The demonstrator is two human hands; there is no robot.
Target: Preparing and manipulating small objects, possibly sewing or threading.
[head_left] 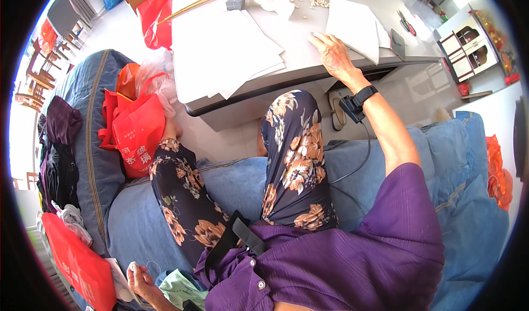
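Observation:
My right hand (pixel 334 54) reaches over the white table (pixel 308 20), its fingers stretched out with the tips on the tabletop. It lies between two groups of white paper: sheets (pixel 234 49) on the left and a stack (pixel 355 27) just to its right. A black strap with a small device (pixel 355 102) sits on that wrist, and a cable hangs from it. Low at the left, my left hand (pixel 141 282) is closed, fingers curled toward the thumb. A thin thread-like loop shows beside it; what the fingers pinch is too small to tell. Pale green cloth (pixel 181 289) lies next to it.
Red bags (pixel 132 126) stand on the blue sofa (pixel 242 184) at the left; another red bag (pixel 77 261) lies lower down. On the table are a small grey box (pixel 235 2), thin sticks, scattered small bits, red-handled scissors (pixel 406 24) and a dark flat object (pixel 397 43).

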